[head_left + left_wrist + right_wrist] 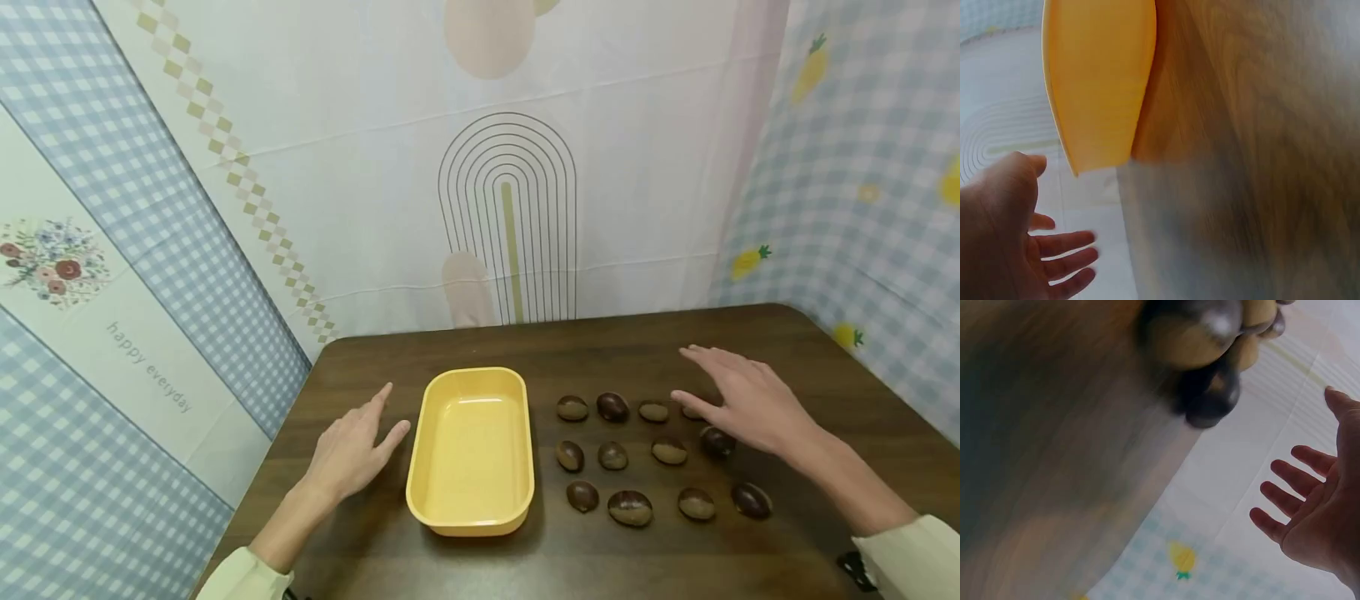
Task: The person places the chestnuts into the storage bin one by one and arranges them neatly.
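Fingers extended, the left hand [348, 450] is hovering beside a yellow rectangular tray [480, 458], the right hand [753, 400] above the rightmost of 12 oval brown nuts [669, 451], 3 rows on a dark wooden table [600, 358].

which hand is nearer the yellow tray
Left. The left hand is just to the left of the yellow tray; the right hand is farther away, by the brown nuts on the tray's right.

Lettering [150, 367], “happy everyday” (lowercase); grey, on left checked cloth [127, 292]
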Tool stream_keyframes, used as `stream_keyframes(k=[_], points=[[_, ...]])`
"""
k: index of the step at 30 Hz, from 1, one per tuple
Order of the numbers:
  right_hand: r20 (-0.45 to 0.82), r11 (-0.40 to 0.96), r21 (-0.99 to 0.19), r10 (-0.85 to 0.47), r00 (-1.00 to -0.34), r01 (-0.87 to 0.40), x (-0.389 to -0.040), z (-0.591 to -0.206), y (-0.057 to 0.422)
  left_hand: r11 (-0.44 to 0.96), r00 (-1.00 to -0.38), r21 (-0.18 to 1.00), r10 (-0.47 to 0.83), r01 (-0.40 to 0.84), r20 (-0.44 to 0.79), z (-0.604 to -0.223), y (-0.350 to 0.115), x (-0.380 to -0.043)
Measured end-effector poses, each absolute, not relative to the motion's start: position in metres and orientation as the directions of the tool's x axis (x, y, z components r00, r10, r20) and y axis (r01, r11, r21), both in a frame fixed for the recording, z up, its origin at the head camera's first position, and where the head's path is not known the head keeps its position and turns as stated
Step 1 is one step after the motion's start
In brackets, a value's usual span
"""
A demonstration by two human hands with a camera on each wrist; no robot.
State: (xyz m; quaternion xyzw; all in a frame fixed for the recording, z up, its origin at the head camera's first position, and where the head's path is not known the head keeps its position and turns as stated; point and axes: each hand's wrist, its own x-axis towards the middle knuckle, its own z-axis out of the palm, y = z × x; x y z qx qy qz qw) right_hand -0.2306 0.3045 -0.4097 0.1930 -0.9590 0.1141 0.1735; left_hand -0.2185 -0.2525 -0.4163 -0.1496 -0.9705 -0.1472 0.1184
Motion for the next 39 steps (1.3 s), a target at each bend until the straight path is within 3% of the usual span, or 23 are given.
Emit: stream_keyframes(k=[7,11,26,39], points=[[0.289,0.832,-0.341,-0.351,-0.89,-0.439,-0.248,-0.409,0.26,0.882,-0.962,0.395,0.193,0.257,0.195,-0.417,-0.234,-0.208],[0.243,0.808,-0.374,-0.388,-0.889,-0.455,-0.26,-0.413,0.233,0.873,-0.969,0.428,0.174,0.234,0.175,-0.419,-0.225,-0.202],[0.157,0.807,-0.355,-0.446,-0.881,-0.472,-0.28,-0.433,0.177,0.896,-0.953,0.339,0.23,0.287,0.199,-0.422,-0.21,-0.184],[0.259,0.845,-0.242,-0.419,-0.871,-0.478,-0.279,-0.441,0.162,0.894,-0.947,0.334,0.237,0.3,0.215,-0.427,-0.21,-0.183]])
